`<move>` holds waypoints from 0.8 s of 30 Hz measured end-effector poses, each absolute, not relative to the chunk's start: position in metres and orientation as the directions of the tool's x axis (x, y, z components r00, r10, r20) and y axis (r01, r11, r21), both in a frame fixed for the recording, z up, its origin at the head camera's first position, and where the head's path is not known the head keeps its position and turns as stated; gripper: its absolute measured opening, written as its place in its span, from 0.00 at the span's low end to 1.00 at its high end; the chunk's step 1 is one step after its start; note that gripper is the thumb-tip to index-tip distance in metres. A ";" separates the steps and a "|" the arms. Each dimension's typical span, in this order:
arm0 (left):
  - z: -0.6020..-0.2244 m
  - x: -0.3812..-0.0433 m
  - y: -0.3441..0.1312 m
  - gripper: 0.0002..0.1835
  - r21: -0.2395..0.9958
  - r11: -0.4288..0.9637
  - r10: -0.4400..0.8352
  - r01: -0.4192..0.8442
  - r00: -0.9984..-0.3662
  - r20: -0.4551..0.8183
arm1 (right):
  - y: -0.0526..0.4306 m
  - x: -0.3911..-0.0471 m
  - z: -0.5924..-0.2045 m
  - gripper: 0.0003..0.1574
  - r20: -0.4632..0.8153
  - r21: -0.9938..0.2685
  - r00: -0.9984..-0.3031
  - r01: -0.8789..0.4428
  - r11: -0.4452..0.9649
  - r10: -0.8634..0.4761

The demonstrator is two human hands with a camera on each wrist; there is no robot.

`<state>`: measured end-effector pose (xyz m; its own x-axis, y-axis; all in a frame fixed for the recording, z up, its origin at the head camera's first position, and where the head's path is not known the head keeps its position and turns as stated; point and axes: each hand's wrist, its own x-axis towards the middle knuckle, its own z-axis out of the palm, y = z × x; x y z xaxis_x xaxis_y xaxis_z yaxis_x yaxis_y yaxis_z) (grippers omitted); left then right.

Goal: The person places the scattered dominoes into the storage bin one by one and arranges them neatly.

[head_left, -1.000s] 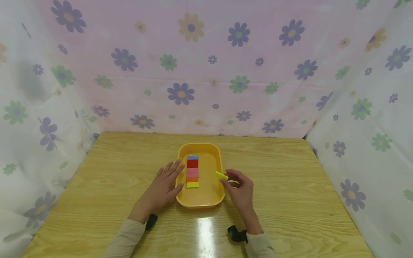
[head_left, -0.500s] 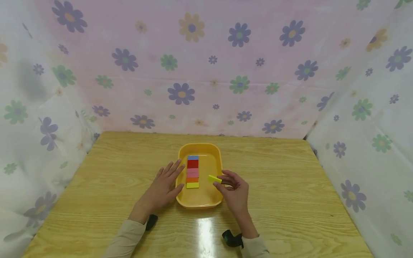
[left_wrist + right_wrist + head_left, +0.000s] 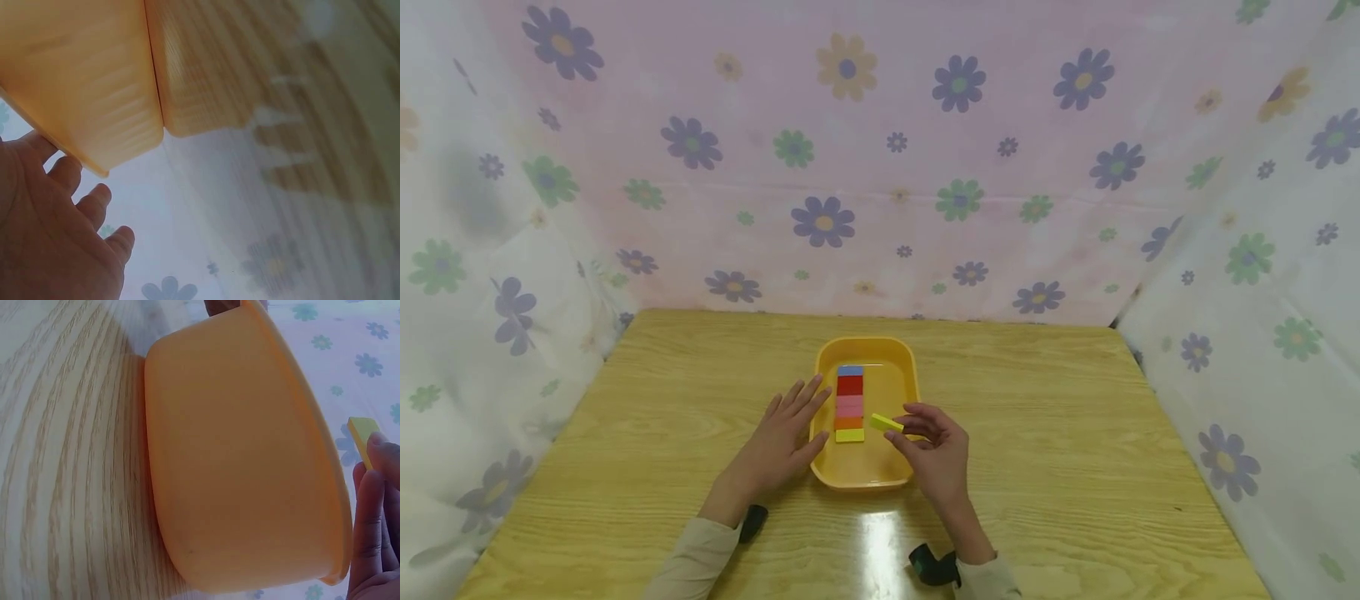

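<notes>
A yellow-orange plastic tub [image 3: 891, 479] stands on the table, with a column of coloured blocks [image 3: 850, 385] along its left side: blue, red, pink, orange and yellow from far to near. My right hand [image 3: 942, 458] pinches a yellow block [image 3: 886, 422] between thumb and fingers, above the tub's right half. In the right wrist view that yellow block [image 3: 362, 439] shows beyond the rim, clear of the tub wall [image 3: 244, 456]. With fingers spread, my left hand [image 3: 775, 450] rests on the tub's left rim. The left wrist view shows its fingers [image 3: 94, 203] straight beside the tub wall [image 3: 94, 81].
The tub sits near the middle of a wood-grain table [image 3: 1052, 417]. A flowered cloth [image 3: 880, 167] hangs behind and at both sides. A black camera mount [image 3: 934, 567] is strapped at the right wrist, another [image 3: 752, 523] at the left.
My right hand has moved left with the yellow block, from the tub's right rim to over its inside, nearer the column. The left hand and the column have stayed put.
</notes>
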<state>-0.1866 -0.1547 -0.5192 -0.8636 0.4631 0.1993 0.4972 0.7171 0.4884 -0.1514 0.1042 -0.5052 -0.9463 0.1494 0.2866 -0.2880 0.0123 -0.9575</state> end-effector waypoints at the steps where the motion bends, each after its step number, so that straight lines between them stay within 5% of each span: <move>1: -0.519 -0.186 -0.155 0.36 0.487 0.717 0.463 0.498 -0.863 0.201 | 0.104 -0.152 -0.505 0.20 0.282 -0.959 -0.948 -0.283 0.013 0.150; 24: -0.519 -0.187 -0.154 0.35 0.467 0.719 0.470 0.515 -0.855 0.219 | 0.089 -0.157 -0.503 0.19 0.284 -0.959 -0.949 -0.282 0.027 0.135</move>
<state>-0.1871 -0.1541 -0.5188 -0.8549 0.4701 0.2195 0.5151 0.7186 0.4671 -0.1573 0.0892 -0.5034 -0.9494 0.1354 0.2835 -0.2824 0.0274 -0.9589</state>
